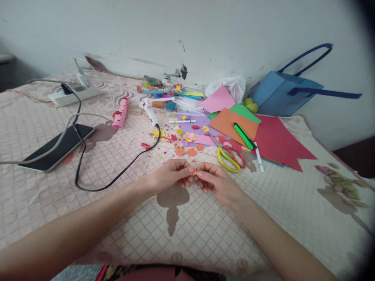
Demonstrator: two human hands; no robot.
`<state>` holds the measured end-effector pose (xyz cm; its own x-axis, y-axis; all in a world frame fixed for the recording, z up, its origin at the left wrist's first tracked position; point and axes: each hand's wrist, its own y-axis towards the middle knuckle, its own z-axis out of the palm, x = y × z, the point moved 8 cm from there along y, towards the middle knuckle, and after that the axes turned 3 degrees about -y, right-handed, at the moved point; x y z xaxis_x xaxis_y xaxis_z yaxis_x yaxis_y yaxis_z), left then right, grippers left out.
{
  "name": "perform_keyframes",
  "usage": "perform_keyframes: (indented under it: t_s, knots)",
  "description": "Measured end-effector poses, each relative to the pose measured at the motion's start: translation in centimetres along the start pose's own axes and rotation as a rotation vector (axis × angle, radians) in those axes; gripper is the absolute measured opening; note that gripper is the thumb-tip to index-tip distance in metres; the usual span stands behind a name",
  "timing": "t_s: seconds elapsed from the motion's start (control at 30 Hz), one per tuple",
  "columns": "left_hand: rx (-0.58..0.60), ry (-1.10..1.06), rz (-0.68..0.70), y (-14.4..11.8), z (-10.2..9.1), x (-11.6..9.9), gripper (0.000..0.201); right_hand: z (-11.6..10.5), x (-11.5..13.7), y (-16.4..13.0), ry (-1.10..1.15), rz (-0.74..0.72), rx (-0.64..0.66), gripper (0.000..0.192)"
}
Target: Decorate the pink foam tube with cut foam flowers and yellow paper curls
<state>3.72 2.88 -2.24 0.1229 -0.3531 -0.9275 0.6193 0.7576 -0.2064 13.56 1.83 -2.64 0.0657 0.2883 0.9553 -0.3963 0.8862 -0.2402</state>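
Between my two hands is a small orange paper piece (193, 172), pinched from both sides above the tablecloth. My left hand (172, 175) grips its left side with thumb and fingers. On the other side, my right hand (215, 179) holds it in the same way, and the fingers hide most of it. Just beyond lie orange paper cutouts (191, 152) and a yellow paper flower (189, 136) with a pink middle. Scissors (230, 158) with red and yellow handles rest right of them, near my right hand.
A white glue gun (150, 113) with a black cable lies behind paper scraps. Left are a tablet (58, 150), a power strip (74, 95) and a pink paper roll (120, 113). Coloured sheets (281, 142), a green cutter (243, 136) and a blue bag (285, 93) are right.
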Motion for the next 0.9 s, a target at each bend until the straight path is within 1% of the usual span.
perform_keyframes:
  t_s: [0.17, 0.33, 0.63, 0.73, 0.9]
  knots:
    - [-0.006, 0.01, 0.001, 0.0, -0.1, -0.1, 0.03, 0.0, -0.1, 0.1, 0.003, 0.003, 0.003, 0.015]
    - [0.006, 0.011, 0.004, -0.1, 0.0, -0.1, 0.029, 0.1, 0.0, 0.0, 0.01, 0.001, 0.013, 0.013]
    - [-0.009, 0.054, 0.001, 0.1, -0.1, 0.1, 0.031, 0.0, 0.1, -0.1, -0.055, -0.006, -0.008, 0.014]
    - [-0.029, 0.11, 0.043, 0.1, -0.2, -0.1, 0.029, -0.1, 0.1, -0.1, -0.08, -0.025, -0.015, 0.014]
    - [-0.112, 0.307, 0.18, -0.1, -0.6, -1.3, 0.023, -0.3, 0.2, -0.1, -0.136, -0.064, -0.043, 0.013]
